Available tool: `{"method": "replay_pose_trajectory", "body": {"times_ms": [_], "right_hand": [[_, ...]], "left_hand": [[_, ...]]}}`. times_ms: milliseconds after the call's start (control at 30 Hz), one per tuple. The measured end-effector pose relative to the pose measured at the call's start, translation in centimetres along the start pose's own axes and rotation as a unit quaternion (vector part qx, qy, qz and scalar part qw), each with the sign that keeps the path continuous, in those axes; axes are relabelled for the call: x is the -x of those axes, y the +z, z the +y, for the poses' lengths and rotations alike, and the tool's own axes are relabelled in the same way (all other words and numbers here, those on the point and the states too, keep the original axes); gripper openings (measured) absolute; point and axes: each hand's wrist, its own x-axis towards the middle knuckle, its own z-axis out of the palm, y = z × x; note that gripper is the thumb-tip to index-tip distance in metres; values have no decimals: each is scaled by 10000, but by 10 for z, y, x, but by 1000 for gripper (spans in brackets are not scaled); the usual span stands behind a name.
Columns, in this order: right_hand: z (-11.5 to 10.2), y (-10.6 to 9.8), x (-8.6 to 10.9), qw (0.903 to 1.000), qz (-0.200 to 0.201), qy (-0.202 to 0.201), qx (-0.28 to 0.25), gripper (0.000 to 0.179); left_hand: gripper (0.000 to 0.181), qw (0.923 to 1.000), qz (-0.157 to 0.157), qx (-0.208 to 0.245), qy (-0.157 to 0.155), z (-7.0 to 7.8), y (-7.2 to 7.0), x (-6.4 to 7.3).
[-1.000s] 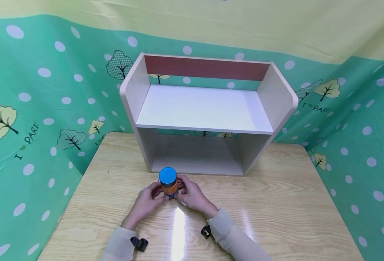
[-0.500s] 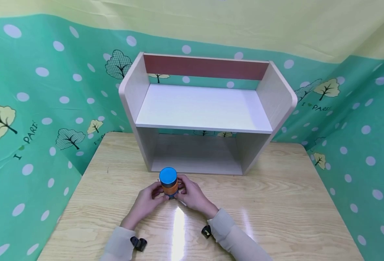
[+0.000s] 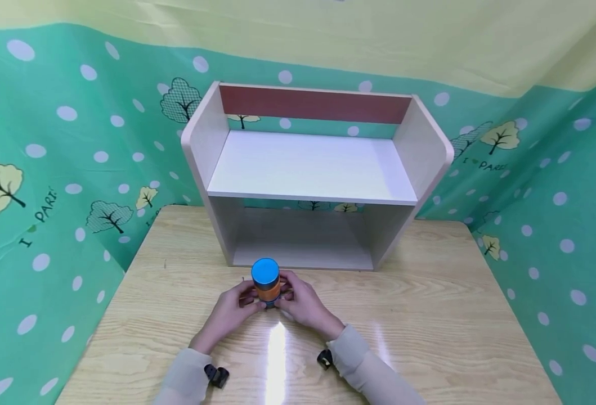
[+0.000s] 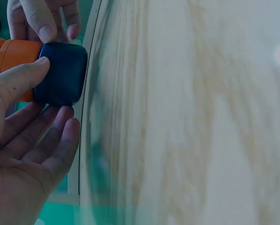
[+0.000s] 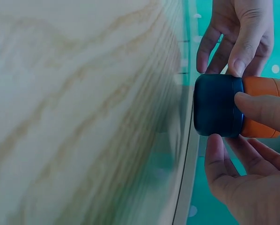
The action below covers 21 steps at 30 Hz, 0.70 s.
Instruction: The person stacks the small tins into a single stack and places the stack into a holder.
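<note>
A cylindrical jar (image 3: 267,288) with a bright blue lid, an orange middle and a dark blue base stands upright in front of the shelf unit. My left hand (image 3: 231,313) grips its left side, and my right hand (image 3: 306,305) holds it from the right. In the left wrist view the left thumb (image 4: 32,75) lies where the orange body meets the dark blue base (image 4: 62,75). The right wrist view has the right thumb (image 5: 259,107) across that same seam, with the other fingers beneath. Much of the jar's side is hidden behind the fingers.
Just behind the jar is a two-level shelf unit (image 3: 310,167) with pale side panels and a reddish back strip. Wood-grain tabletop (image 3: 429,315) spreads out around the hands. A green dotted curtain (image 3: 75,169) surrounds the table at the back and sides.
The jar and both hands have shifted slightly to the right relative to the shelf unit. The hold on the jar looks the same, and the head view has turned a little.
</note>
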Motion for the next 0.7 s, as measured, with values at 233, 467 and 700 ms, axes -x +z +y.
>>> {"method": "replay_pose_trajectory", "body": {"times_ms": [233,467,700], "right_hand": [[-5,-9,7,9999,38,43,103,65],[-8,-19,15,9999,71,12,81,66],[-6,-27,23,9995,192,-210,125,62]], "left_hand": [[49,9997,-138,106,175,9,4,-1],[49,9987,-266,315,295,18,9,1],[51,9976,-428,364,408,26,14,1]]}}
